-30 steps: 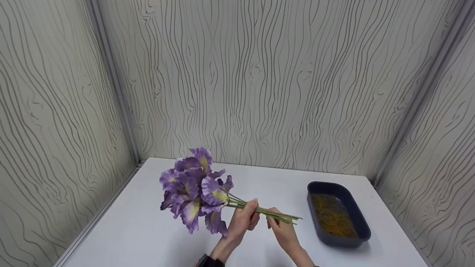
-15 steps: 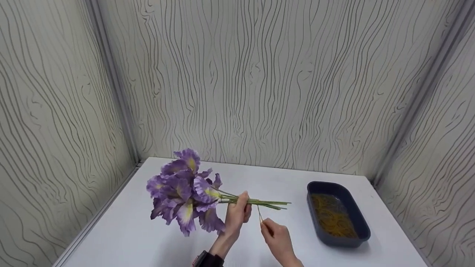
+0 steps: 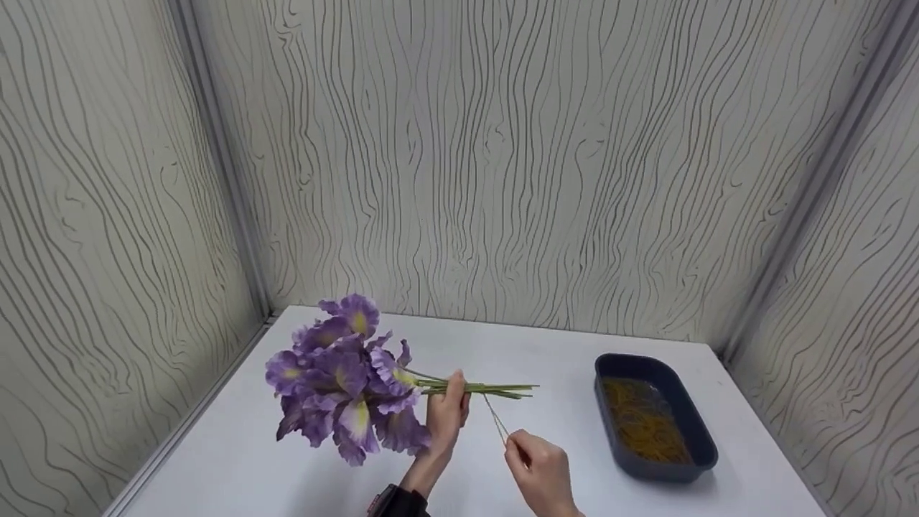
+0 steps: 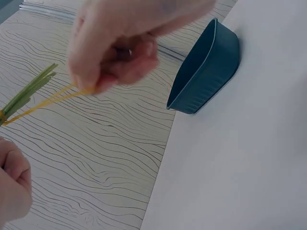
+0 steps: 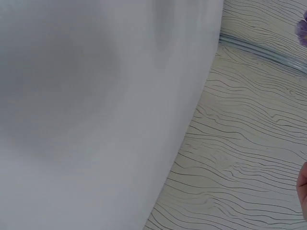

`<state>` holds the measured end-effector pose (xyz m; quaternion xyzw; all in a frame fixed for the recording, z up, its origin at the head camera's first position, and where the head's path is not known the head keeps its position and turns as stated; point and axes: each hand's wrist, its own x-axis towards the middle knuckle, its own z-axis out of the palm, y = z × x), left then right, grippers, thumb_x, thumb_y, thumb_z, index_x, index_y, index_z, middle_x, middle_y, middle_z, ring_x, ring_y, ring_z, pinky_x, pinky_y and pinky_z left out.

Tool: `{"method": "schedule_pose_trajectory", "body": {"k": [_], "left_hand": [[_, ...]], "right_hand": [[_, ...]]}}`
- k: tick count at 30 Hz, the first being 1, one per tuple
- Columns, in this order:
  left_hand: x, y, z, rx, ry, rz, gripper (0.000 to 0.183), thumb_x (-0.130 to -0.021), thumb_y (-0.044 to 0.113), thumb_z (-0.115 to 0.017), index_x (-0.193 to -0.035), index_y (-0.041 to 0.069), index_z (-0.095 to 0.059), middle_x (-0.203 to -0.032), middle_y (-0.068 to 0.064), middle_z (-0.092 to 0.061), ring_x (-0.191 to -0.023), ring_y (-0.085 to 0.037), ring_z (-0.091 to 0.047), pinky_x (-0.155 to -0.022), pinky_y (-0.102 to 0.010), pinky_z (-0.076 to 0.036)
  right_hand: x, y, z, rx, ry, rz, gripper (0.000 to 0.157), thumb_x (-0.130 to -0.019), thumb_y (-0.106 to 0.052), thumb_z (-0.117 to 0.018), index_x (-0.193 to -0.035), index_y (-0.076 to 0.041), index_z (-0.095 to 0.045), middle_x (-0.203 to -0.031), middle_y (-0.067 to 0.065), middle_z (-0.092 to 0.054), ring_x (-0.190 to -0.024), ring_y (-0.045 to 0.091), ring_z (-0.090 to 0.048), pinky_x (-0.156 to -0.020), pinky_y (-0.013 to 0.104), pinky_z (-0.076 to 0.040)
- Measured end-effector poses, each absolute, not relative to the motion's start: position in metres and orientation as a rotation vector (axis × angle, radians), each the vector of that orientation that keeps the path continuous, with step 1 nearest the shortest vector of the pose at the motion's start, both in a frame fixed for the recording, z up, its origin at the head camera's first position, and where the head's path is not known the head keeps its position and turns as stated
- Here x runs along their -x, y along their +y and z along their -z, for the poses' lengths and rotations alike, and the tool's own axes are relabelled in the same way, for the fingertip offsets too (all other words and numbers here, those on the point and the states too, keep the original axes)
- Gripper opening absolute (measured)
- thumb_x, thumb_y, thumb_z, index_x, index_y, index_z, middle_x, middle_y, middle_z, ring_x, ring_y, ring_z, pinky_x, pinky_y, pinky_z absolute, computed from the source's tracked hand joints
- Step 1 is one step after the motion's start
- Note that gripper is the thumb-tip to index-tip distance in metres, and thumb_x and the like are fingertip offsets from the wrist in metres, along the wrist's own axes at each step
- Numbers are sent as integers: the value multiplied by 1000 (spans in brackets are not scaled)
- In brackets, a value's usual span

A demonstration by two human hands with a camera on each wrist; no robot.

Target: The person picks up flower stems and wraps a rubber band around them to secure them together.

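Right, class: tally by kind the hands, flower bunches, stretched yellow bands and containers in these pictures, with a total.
Hands: 2 (left hand, right hand)
Flower bunch: 1
Stretched yellow band: 1
Container: 1
Total: 5

Two hands, my left hand [image 3: 444, 418] and my right hand [image 3: 543, 468], one purple bouquet [image 3: 344, 375] and one stretched yellow band [image 4: 34, 109] appear left of one dark bin [image 3: 664, 469], its loose bands [image 3: 646, 425] too tangled to count.
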<state>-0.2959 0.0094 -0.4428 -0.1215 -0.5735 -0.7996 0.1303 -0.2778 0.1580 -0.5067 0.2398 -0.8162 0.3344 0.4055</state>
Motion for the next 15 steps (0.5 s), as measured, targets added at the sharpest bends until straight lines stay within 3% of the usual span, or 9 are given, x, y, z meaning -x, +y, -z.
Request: {"method": "schedule_pose_trajectory", "body": {"k": [7,10,15], "left_hand": [[298,9,449,285,-1725,2253,40,-94,1,-37,-60,-18,-32,-43,4,-30,-35,0,-25,-36,-14,-21],[297,11,451,300,-1749,2184,38,-93,-1,-39,-58,-16,-32,-44,5,-30,-36,0,-25,-36,-15,-21],[295,15,457,341,-1751,2106,35,-89,-5,-42,-55,-10,-33,-46,7,-30,-39,-1,-26,-38,-15,-21]], "right_hand": [[273,163,480,-619,-1912,-714,20,-68,4,-59,-66,-16,-55,-58,-17,-37,-47,-3,-32,-41,13,-27],[272,165,472,-646,-1862,-690,15,-77,-4,-54,-66,-15,-56,-58,-15,-38,-47,-2,-32,-40,14,-27],[271,167,458,-688,-1762,-575,24,-87,-15,-44,-65,-16,-55,-57,-14,-37,-46,-2,-28,-41,12,-23]]}}
